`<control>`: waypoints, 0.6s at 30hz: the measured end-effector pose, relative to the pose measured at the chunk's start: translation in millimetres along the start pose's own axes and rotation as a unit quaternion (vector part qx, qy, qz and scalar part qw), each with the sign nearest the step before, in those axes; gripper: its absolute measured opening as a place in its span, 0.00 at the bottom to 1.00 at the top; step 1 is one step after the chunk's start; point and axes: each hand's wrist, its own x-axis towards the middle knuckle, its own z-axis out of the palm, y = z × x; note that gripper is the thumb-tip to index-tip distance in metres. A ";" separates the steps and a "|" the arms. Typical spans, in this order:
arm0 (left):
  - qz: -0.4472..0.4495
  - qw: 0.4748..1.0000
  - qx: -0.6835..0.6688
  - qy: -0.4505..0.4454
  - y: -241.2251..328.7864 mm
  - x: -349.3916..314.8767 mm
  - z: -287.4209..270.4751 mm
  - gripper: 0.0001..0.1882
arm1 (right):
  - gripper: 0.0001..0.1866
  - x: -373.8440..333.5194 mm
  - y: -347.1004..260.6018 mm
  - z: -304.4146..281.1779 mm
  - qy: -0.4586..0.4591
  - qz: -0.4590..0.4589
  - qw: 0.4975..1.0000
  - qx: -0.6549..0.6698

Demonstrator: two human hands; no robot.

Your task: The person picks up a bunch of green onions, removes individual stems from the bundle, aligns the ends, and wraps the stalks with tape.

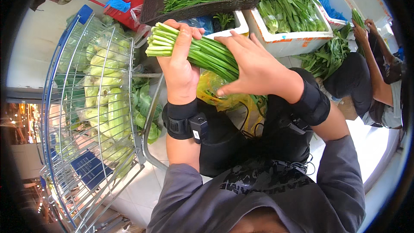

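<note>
A thick bunch of chives [211, 57] lies slanted in front of me, its pale cut ends at the upper left and its green leaves toward the right. My left hand [177, 58] is wrapped round the bunch near the cut ends. Across the leafy part reaches my right hand [261, 67], its fingers spread and its thumb apart below, touching or very close to the leaves. The leaf tips are hidden behind this hand. Beneath the bunch, a yellow plastic bag [211, 82] hangs between my knees with some greens showing in it.
A dark woven basket [148, 6] at the back holds a taped bunch of chives. Beside it, a white foam box [276, 37] is full of leafy greens. At left stands a wire cart [54, 67] with bagged pale-green vegetables. A person [375, 69] at right handles greens.
</note>
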 end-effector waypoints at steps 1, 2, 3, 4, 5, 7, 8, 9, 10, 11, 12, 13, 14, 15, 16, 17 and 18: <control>0.004 1.000 -0.003 -0.008 -0.6 0.4 1.0 0.11 | 0.56 4.3 -3.6 2.9 0.042 0.006 0.995 -0.088; 0.007 1.000 -0.007 -0.016 -1.5 0.6 2.0 0.11 | 0.56 9.1 -3.3 6.6 0.045 0.007 0.995 -0.087; 0.013 0.999 -0.013 -0.039 -2.8 -1.6 3.3 0.12 | 0.54 15.0 0.0 11.0 0.048 0.009 0.997 -0.055; 0.014 0.999 -0.011 -0.042 -3.3 -3.4 3.3 0.12 | 0.52 21.2 0.5 14.8 0.051 0.009 0.998 -0.023; 0.026 0.997 -0.001 -0.067 -3.8 -5.0 3.5 0.13 | 0.46 26.0 -3.0 14.4 0.064 0.000 0.998 0.015; 0.034 0.996 0.005 -0.084 -1.2 -5.5 0.9 0.17 | 0.43 33.4 0.7 16.0 0.046 0.006 0.996 0.080; 0.035 0.996 0.006 -0.084 0.8 -6.5 1.2 0.17 | 0.40 36.5 2.7 17.9 0.026 0.012 0.989 0.144; 0.028 0.995 0.019 -0.094 3.1 -7.8 2.9 0.15 | 0.34 37.6 4.4 21.0 0.067 -0.028 0.989 0.130; 0.022 0.994 0.032 -0.102 5.7 -9.1 3.1 0.14 | 0.34 39.1 2.5 18.6 0.065 -0.031 0.989 0.130; 0.015 0.995 0.041 -0.095 7.7 -10.3 1.4 0.17 | 0.32 40.2 -0.8 13.3 0.026 -0.004 0.991 0.133; 0.019 0.995 0.042 -0.091 7.0 -10.3 -0.4 0.17 | 0.31 40.6 -2.7 10.8 -0.014 0.023 0.991 0.134; 0.015 0.995 0.041 -0.094 4.8 -9.7 -1.2 0.19 | 0.28 39.6 -1.2 14.3 0.014 0.010 0.988 0.153; 0.012 0.994 0.041 -0.096 4.1 -9.2 -1.9 0.20 | 0.28 39.5 -0.4 15.5 0.011 0.005 0.988 0.152; 0.008 0.993 0.064 -0.099 5.7 -8.9 -2.3 0.30 | 0.27 39.9 -0.3 16.0 0.010 0.008 0.986 0.166; 0.011 0.993 0.062 -0.097 6.9 -8.3 -1.6 0.30 | 0.26 39.5 0.1 15.5 0.010 0.014 0.984 0.179; 0.011 0.992 0.067 -0.108 8.7 -7.3 0.0 0.37 | 0.24 39.8 -0.7 13.7 0.005 0.021 0.981 0.194; 0.011 0.990 0.072 -0.120 9.8 -6.4 1.0 0.43 | 0.24 40.2 -1.0 13.5 0.002 0.019 0.981 0.192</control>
